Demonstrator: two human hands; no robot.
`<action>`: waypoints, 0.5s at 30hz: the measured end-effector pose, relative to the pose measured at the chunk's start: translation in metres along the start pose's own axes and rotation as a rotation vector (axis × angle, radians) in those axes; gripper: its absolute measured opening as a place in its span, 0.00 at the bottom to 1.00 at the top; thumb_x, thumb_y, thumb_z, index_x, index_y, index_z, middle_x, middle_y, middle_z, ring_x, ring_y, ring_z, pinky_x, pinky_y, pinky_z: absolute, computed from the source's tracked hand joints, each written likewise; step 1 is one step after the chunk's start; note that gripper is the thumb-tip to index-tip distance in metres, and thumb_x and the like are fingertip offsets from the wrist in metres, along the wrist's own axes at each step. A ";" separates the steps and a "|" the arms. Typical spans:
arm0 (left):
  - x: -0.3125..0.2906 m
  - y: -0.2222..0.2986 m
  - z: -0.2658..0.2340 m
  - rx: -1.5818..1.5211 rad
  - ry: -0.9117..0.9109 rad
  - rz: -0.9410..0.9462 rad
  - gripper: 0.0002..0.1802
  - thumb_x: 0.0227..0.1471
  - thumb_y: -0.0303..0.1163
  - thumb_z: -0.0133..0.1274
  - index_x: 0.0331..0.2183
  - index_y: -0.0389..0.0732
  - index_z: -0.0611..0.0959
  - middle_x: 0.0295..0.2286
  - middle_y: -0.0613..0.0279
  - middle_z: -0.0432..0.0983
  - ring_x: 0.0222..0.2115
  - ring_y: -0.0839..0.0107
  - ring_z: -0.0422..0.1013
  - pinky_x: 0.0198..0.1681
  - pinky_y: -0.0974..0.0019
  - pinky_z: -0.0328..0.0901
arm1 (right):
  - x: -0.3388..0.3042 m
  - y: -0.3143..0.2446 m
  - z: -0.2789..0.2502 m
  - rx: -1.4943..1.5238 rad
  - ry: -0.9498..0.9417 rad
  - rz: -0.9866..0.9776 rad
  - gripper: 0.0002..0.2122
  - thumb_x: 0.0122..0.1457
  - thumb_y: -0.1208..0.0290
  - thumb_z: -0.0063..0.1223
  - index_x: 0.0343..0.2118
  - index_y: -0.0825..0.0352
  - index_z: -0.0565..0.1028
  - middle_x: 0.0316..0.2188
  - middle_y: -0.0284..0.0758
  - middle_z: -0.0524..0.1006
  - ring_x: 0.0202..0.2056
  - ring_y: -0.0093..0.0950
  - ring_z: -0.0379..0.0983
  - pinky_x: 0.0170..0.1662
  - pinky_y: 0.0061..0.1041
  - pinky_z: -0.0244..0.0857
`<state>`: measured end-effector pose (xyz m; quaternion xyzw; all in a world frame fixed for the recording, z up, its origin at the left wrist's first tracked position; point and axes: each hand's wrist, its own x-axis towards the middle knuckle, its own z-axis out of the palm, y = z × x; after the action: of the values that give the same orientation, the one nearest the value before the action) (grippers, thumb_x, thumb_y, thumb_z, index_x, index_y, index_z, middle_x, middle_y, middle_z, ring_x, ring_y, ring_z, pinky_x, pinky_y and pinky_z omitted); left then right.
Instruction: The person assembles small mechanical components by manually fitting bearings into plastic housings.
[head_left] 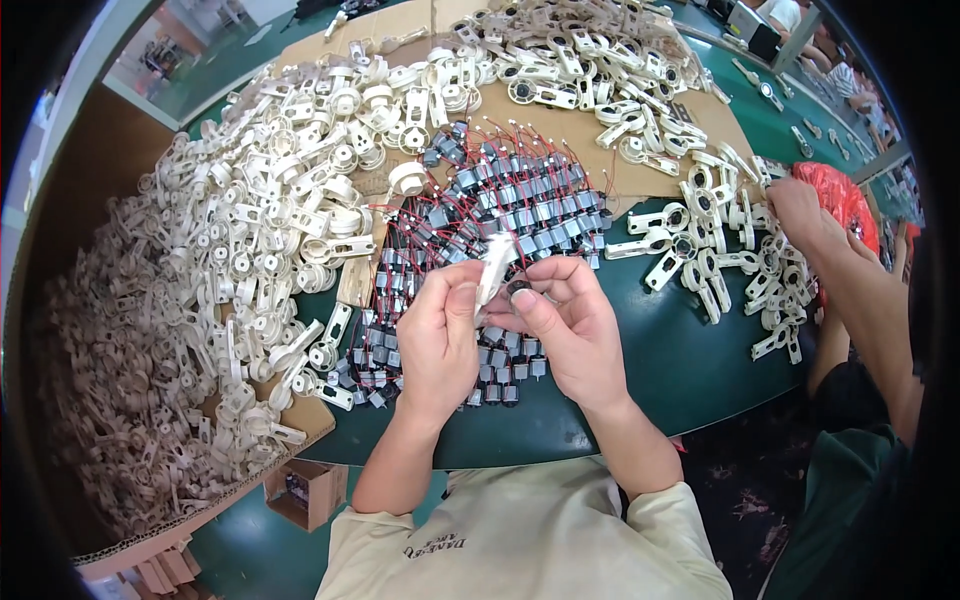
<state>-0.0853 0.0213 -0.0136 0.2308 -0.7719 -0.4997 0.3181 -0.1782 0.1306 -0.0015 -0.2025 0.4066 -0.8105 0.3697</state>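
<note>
I have the left hand (438, 335) pinching a white plastic housing (495, 262), seemingly to steady it beside the dark round part (518, 287) my right hand (578, 335) grips.

The left hand (437, 335) pinches a white plastic part (494, 268) above the green desk (670, 350), and the right hand (578, 335) grips a small dark piece (519, 288) just beside it. Beyond the hands lie rows of small grey motors (540, 205) with thin red wires. White parts heap up on the left, filling a large cardboard box (318, 425); white housings with dark rings (683, 248) lie on the right, near a co-worker's hand (797, 210) and a red bag (845, 195).
</note>
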 end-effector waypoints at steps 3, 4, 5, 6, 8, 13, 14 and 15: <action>-0.001 0.010 -0.010 -0.348 -0.288 -0.249 0.17 0.64 0.34 0.40 0.49 0.33 0.69 0.44 0.55 0.72 0.43 0.69 0.72 0.48 0.62 0.69 | 0.000 -0.005 -0.002 -0.028 0.037 0.012 0.11 0.62 0.79 0.47 0.44 0.73 0.61 0.40 0.42 0.72 0.43 0.29 0.74 0.47 0.30 0.72; 0.000 0.011 -0.012 -0.485 -0.282 -0.277 0.17 0.63 0.32 0.40 0.49 0.33 0.68 0.45 0.54 0.71 0.44 0.69 0.72 0.49 0.61 0.69 | -0.001 -0.006 -0.001 -0.009 0.060 0.033 0.11 0.61 0.79 0.48 0.44 0.72 0.62 0.40 0.41 0.73 0.41 0.27 0.74 0.45 0.28 0.72; 0.001 0.012 -0.013 -0.621 -0.275 -0.305 0.16 0.63 0.31 0.41 0.50 0.33 0.67 0.46 0.54 0.71 0.45 0.68 0.71 0.49 0.60 0.69 | -0.003 -0.006 -0.004 -0.061 0.048 0.027 0.11 0.61 0.79 0.49 0.44 0.72 0.63 0.39 0.39 0.74 0.40 0.25 0.74 0.44 0.25 0.71; 0.003 0.009 -0.012 -0.778 -0.207 -0.320 0.17 0.62 0.28 0.42 0.51 0.36 0.64 0.46 0.51 0.70 0.46 0.62 0.71 0.50 0.59 0.70 | -0.005 -0.006 -0.006 -0.112 0.035 0.022 0.11 0.60 0.79 0.50 0.44 0.71 0.64 0.38 0.38 0.74 0.39 0.23 0.74 0.42 0.23 0.71; 0.008 0.012 -0.016 -0.928 -0.119 -0.359 0.17 0.61 0.28 0.44 0.51 0.39 0.62 0.46 0.48 0.70 0.49 0.50 0.69 0.50 0.57 0.70 | -0.009 -0.010 -0.003 -0.182 0.049 0.061 0.11 0.58 0.79 0.54 0.42 0.70 0.66 0.36 0.34 0.75 0.36 0.18 0.72 0.39 0.17 0.68; 0.010 0.008 -0.022 -1.056 -0.100 -0.361 0.17 0.60 0.26 0.43 0.50 0.39 0.61 0.48 0.51 0.67 0.50 0.53 0.68 0.51 0.56 0.69 | -0.014 -0.006 -0.002 -0.340 0.035 0.128 0.13 0.55 0.78 0.59 0.40 0.71 0.68 0.32 0.33 0.75 0.32 0.15 0.72 0.35 0.16 0.67; 0.011 0.008 -0.021 -1.039 -0.092 -0.347 0.18 0.60 0.26 0.44 0.51 0.39 0.61 0.48 0.51 0.67 0.50 0.52 0.68 0.51 0.56 0.69 | -0.014 -0.006 -0.002 -0.340 0.037 0.132 0.13 0.55 0.78 0.59 0.40 0.71 0.68 0.32 0.33 0.75 0.32 0.15 0.72 0.35 0.16 0.67; 0.012 0.008 -0.020 -1.006 -0.087 -0.315 0.19 0.60 0.27 0.45 0.51 0.39 0.61 0.49 0.51 0.66 0.50 0.53 0.68 0.52 0.56 0.68 | -0.014 -0.006 -0.001 -0.343 0.045 0.146 0.13 0.55 0.77 0.60 0.40 0.71 0.68 0.31 0.32 0.75 0.31 0.15 0.72 0.35 0.16 0.67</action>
<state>-0.0794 0.0040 0.0026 0.1419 -0.4049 -0.8594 0.2782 -0.1726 0.1441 0.0022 -0.2143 0.5606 -0.7047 0.3786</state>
